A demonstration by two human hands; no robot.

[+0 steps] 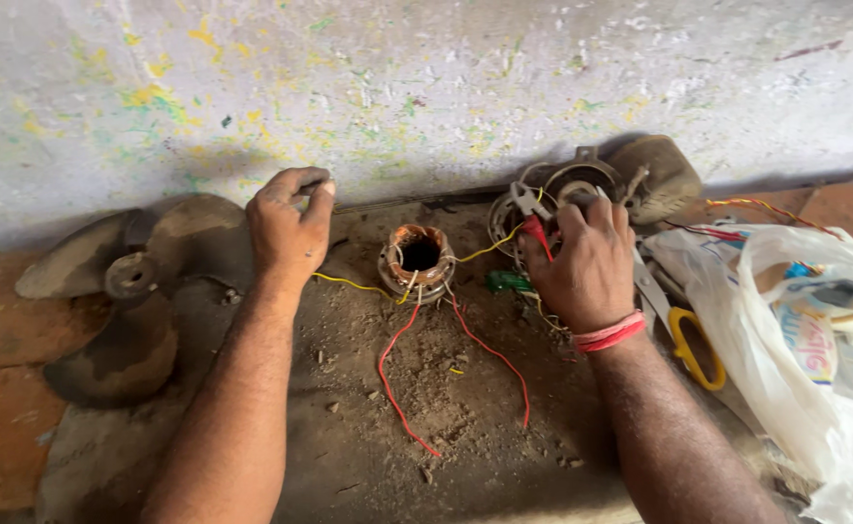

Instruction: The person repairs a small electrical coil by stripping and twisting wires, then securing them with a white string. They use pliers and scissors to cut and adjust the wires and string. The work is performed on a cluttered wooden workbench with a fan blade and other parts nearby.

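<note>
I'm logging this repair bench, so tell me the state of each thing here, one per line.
Copper-wound motor stator: upright on the dusty floor, red and yellow leads trailing loose.
Dusty three-blade fan propeller: detached, lying flat.
Red-handled pliers: gripped in right hand.
Left hand: curled, fingertips at the wall's foot, holding nothing clearly visible.
Yellow-handled scissors: lying unused.
White plastic bag: open, crumpled.

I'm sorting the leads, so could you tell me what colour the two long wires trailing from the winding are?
Both long wires are red, clearest in the head view.
</note>
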